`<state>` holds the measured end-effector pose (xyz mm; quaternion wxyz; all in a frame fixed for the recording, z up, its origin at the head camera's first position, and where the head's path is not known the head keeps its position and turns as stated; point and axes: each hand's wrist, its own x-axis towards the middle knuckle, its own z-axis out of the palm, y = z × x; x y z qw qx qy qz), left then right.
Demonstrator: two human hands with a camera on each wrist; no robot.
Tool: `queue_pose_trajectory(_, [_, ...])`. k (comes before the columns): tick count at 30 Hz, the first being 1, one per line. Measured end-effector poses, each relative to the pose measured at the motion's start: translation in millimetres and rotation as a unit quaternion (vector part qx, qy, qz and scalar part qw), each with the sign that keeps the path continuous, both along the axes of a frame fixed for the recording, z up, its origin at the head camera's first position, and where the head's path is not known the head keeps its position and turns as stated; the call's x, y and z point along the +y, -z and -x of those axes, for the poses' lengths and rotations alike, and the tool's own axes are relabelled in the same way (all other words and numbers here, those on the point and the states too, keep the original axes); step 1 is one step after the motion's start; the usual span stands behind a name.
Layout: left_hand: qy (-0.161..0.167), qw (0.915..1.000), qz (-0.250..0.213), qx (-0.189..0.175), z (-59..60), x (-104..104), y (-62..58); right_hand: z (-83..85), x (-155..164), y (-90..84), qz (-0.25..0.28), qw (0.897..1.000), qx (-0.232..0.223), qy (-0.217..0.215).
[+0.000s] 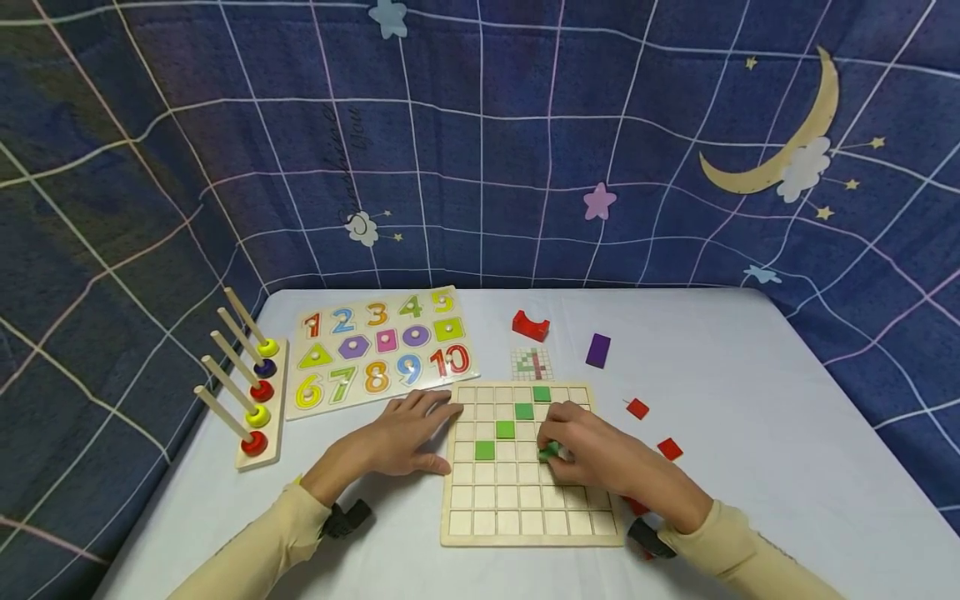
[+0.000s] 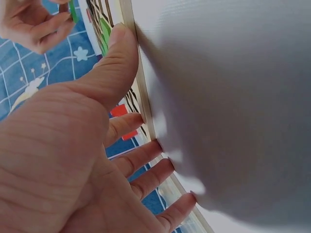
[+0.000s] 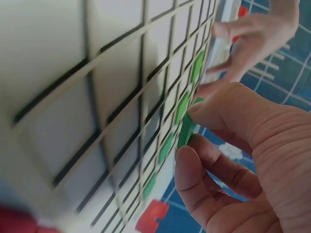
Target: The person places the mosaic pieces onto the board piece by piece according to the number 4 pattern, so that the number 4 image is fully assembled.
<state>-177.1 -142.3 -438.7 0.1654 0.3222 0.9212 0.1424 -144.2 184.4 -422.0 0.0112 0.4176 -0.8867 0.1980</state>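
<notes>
Right hand (image 1: 592, 454) pinches a green square tile (image 1: 549, 452) between thumb and fingertips (image 3: 194, 158), held tilted on edge over the wooden grid board (image 1: 525, 521), centre of the head frame. Four green tiles already sit in a diagonal on the board, rising to the upper right, top one (image 1: 542, 393) in the top row. Left hand (image 1: 401, 437) lies flat, fingers straight and slightly spread, holding nothing, thumb and fingertips against the board's left edge (image 2: 141, 97).

Lower rows of the board are bare cells. Right of the board: red tiles (image 1: 637, 408) loose on the tabletop (image 1: 787, 433), purple block (image 1: 597, 350) and red arch block (image 1: 530, 326) above. Pattern card (image 1: 532, 363) just above the board's top edge. Number puzzle (image 1: 378, 350) and ring-peg stand (image 1: 258, 392) at left, apart from the hands.
</notes>
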Motion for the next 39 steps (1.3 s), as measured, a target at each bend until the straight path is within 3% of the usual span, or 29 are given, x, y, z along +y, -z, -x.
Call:
queue_pose_trajectory(5, [-0.005, 1.0, 0.001, 0.002, 0.3, 2, -1.5, -2.4, -17, -0.5, -0.003, 1.0, 0.01, -0.015])
queue_pose_trajectory(19, [-0.002, 1.0, -0.003, 0.003, -2.3, 2, -1.0, -3.2, -70, 1.4, -0.061, 0.997, -0.019, -0.05])
queue_pose_trajectory(28, [-0.002, 1.0, 0.003, -0.002, -2.1, 3, -3.1, -3.9, -75, 12.9, -0.046, 0.997, -0.019, -0.051])
queue_pose_trajectory(39, [-0.005, 1.0, 0.006, 0.002, -2.4, 3, -2.6, -4.8, -75, 15.6, -0.06, 0.996, 0.013, -0.062])
